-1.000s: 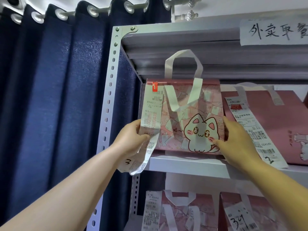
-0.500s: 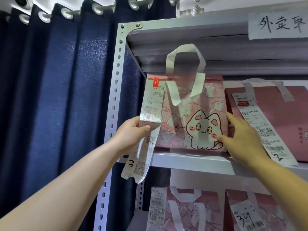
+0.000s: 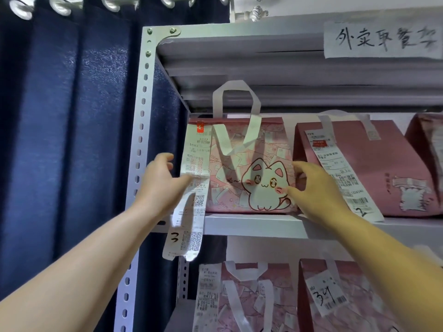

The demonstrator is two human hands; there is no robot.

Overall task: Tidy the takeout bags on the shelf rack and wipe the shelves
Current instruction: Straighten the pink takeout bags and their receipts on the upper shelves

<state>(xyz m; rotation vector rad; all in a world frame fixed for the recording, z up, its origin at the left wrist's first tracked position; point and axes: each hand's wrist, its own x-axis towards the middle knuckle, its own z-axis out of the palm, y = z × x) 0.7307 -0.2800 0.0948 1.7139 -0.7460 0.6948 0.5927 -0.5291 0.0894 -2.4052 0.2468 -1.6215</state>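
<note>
A pink takeout bag with a cartoon cat point(image 3: 239, 164) stands upright at the left end of the grey upper shelf point(image 3: 251, 224), its white handles up. A long receipt point(image 3: 196, 152) marked 3 hangs from its left front and droops past the shelf edge. My left hand point(image 3: 160, 188) is at the bag's left edge, thumb lying on the receipt, fingers loosely curled beside it. My right hand point(image 3: 318, 190) grips the bag's right edge, thumb on the front near the cat's tail.
A plain pink bag point(image 3: 383, 152) with a receipt marked 2 stands right of the cat bag, another bag point(image 3: 426, 140) beyond it. Two more pink bags point(image 3: 251, 295) point(image 3: 359, 283) stand on the shelf below. The perforated upright point(image 3: 141, 116) and a navy curtain point(image 3: 72, 140) are on the left.
My left fingers have come out from behind the receipt and loosened; only the thumb stays on it. The view has come closer. The right hand stays on the bag's right edge.
</note>
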